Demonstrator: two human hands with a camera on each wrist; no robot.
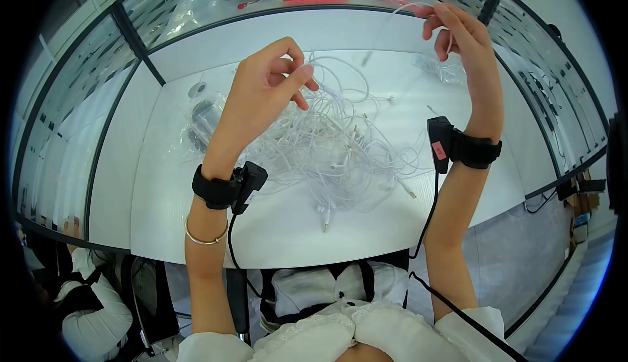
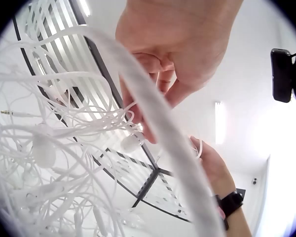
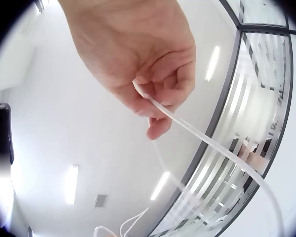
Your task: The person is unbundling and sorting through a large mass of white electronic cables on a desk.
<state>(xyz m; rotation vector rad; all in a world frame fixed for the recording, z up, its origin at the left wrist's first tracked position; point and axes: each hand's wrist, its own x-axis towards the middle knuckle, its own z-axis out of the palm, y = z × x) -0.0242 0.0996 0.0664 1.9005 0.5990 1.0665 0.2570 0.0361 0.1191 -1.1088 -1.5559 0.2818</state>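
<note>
A large tangle of white wired earphones (image 1: 320,146) spreads over the middle of the white table (image 1: 275,238). At its far left side, my left hand (image 1: 265,87) pinches several white cords between thumb and fingers, and an earbud (image 2: 132,142) hangs just below the fingertips in the left wrist view. My right hand (image 1: 464,38) is raised at the far right, pinching a white cord (image 3: 212,143) between thumb and fingers. A loose end of cord arcs left from it, blurred. Metal plugs (image 1: 326,226) stick out at the tangle's near edge.
Clear plastic bags (image 1: 451,71) lie at the far right of the table, with clear plastic packaging (image 1: 204,117) at the left. A low white partition (image 1: 261,32) topped with striped glass encloses the table. Another person (image 1: 95,310) sits at the lower left.
</note>
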